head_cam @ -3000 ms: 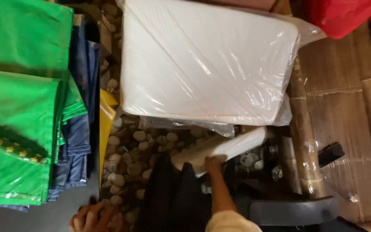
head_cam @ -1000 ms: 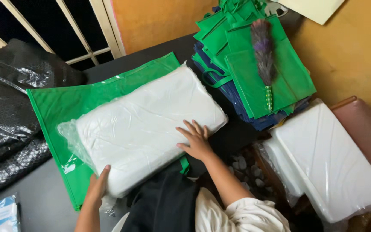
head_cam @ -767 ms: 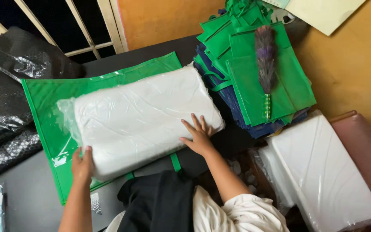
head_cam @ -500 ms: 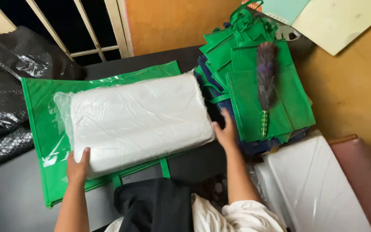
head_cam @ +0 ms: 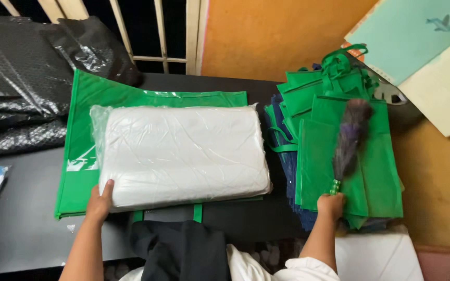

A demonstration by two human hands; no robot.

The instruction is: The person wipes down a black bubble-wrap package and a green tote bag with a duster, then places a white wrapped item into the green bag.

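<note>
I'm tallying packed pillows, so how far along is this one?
Done: the white plastic-wrapped pillow lies on top of the flat green fabric bag on the dark table. In hand: the left hand holds the pillow's corner; the right hand grips the purple feather duster on the green bag stack. Left: the pillow is not inside the bag.

We see the left hand (head_cam: 99, 202) gripping the near corner of a plastic-wrapped white pillow (head_cam: 183, 154) lying on a green bag (head_cam: 82, 130). The right hand (head_cam: 330, 204) holds the handle of a feather duster (head_cam: 349, 140) resting on stacked green bags (head_cam: 376, 161).
</note>
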